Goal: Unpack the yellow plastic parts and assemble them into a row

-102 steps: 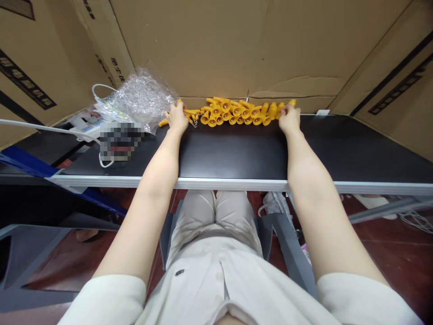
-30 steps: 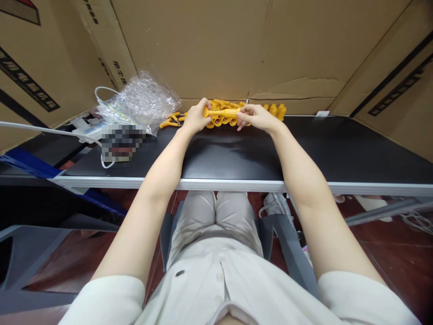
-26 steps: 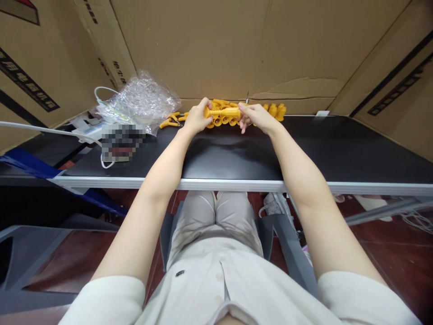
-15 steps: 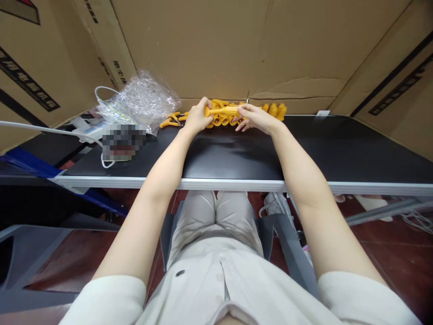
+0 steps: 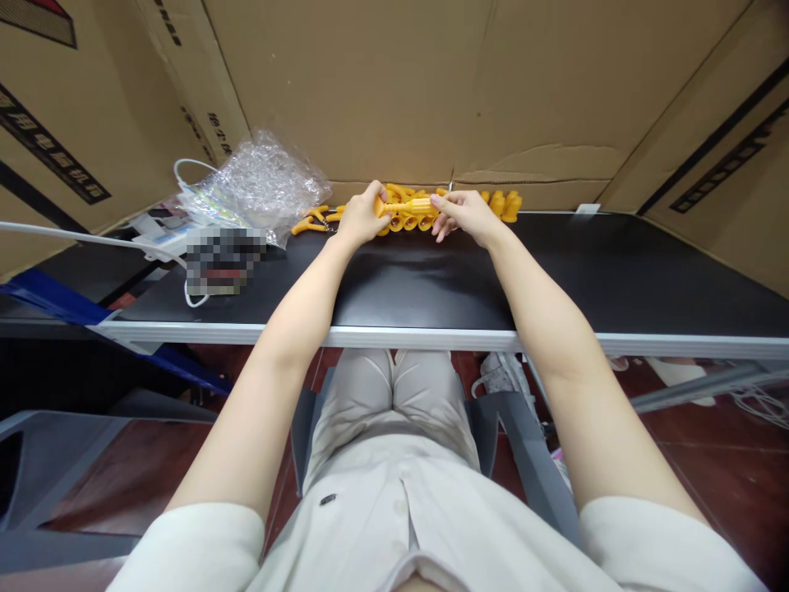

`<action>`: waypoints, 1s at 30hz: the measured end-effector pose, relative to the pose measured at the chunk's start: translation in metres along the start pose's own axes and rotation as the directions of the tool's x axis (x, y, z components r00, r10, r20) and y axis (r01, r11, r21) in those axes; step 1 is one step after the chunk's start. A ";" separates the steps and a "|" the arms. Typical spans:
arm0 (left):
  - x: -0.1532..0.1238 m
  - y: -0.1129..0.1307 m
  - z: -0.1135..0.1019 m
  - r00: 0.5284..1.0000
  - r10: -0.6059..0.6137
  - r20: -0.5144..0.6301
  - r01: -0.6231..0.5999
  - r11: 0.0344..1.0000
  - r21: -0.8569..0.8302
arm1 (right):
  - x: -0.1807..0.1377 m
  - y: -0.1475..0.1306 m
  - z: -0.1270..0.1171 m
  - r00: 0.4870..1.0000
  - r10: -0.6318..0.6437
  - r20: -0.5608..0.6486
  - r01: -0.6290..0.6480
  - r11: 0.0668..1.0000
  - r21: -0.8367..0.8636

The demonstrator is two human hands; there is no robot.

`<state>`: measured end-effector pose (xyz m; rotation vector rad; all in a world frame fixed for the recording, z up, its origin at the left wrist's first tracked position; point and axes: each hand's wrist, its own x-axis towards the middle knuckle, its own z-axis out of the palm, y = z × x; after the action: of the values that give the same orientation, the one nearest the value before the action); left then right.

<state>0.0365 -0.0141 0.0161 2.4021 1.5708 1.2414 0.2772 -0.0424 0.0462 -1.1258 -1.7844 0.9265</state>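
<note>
A heap of small yellow plastic parts (image 5: 500, 204) lies along the far edge of the black table (image 5: 431, 279), against the cardboard wall. Both my hands are above the heap's middle. My left hand (image 5: 361, 218) is closed round the left end of one long yellow plastic piece (image 5: 412, 205). My right hand (image 5: 463, 214) pinches its right end, the other fingers curled below. The piece lies level between the hands. A few more yellow parts (image 5: 311, 220) lie loose to the left of my left hand.
A crumpled clear bubble-wrap bag (image 5: 259, 182) and white cables (image 5: 178, 173) sit at the table's far left beside a blurred-out item (image 5: 223, 259). Cardboard boxes (image 5: 431, 82) wall in the back and both sides. My lap and a grey chair frame (image 5: 523, 460) lie under the table's front edge.
Earlier my hands were spread at the two ends of the heap. They came together at its middle and took hold of one long piece; over the last second they only shift slightly.
</note>
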 end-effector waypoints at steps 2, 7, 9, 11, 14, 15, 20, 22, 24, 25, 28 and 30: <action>0.000 0.000 0.000 1.000 0.002 -0.002 -0.002 1.000 0.003 | 0.001 0.002 0.000 1.000 -0.008 -0.008 0.008 1.000 -0.009; -0.001 0.006 -0.003 1.000 -0.009 0.009 0.009 1.000 0.005 | 0.005 0.008 0.002 0.999 -0.032 -0.018 0.031 0.999 -0.023; -0.001 0.008 -0.005 1.000 -0.023 0.017 0.022 1.000 0.020 | 0.007 0.010 0.003 0.999 -0.023 -0.028 0.022 1.000 -0.020; -0.001 0.009 -0.005 1.000 -0.026 0.017 0.025 0.999 0.032 | 0.008 0.011 0.005 0.999 -0.002 -0.038 0.001 1.000 -0.015; -0.001 0.006 -0.002 1.000 -0.004 0.004 0.004 1.000 0.015 | 0.009 0.012 0.007 0.999 0.017 -0.046 -0.017 1.000 -0.006; 0.000 0.004 -0.001 1.000 0.006 -0.001 -0.006 1.000 0.005 | 0.009 0.011 0.008 0.999 0.020 -0.049 -0.020 1.000 -0.006; 0.001 -0.001 0.002 0.999 0.020 -0.025 -0.020 1.000 0.001 | 0.008 0.009 0.008 0.995 0.076 -0.069 -0.078 0.996 -0.036; 0.002 -0.002 0.002 0.999 0.016 -0.035 -0.016 1.000 0.000 | 0.007 0.007 0.007 0.993 0.095 -0.070 -0.098 0.995 -0.033; 0.002 -0.002 0.001 0.999 0.014 -0.043 -0.014 1.000 -0.004 | 0.006 0.006 0.004 0.994 0.094 -0.059 -0.095 0.995 -0.012; 0.002 -0.002 0.000 0.999 0.013 -0.044 -0.013 1.000 -0.004 | 0.005 0.005 0.002 0.995 0.080 -0.051 -0.080 0.997 0.001; 0.001 0.000 -0.002 0.999 -0.002 -0.033 0.002 1.000 0.001 | 0.001 0.002 -0.001 0.999 -0.004 -0.047 0.005 1.000 0.020; 0.001 0.001 -0.003 1.000 -0.013 -0.018 0.013 1.000 0.002 | -0.001 0.001 -0.002 0.996 -0.060 -0.058 0.061 0.998 0.014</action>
<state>0.0353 -0.0146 0.0192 2.3844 1.5908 1.2635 0.2792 -0.0429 0.0457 -1.0723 -1.7523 0.8619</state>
